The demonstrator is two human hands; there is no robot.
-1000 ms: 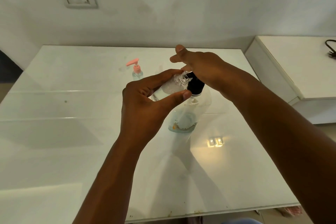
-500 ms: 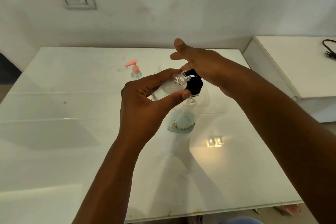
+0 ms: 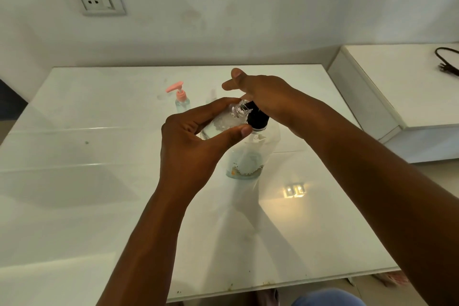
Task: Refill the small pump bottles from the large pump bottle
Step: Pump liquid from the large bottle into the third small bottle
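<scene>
Refill seemingly mid-way: left grip [image 3: 193, 136] is clasping the small bottle [image 3: 222, 123] at the large bottle [image 3: 248, 164] pump [image 3: 258, 118], flat-fingered right grip [image 3: 263, 94] pressing it.

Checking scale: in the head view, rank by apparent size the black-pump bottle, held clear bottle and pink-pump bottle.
black-pump bottle
held clear bottle
pink-pump bottle
Last two unsure: pink one stands farther away.
</scene>
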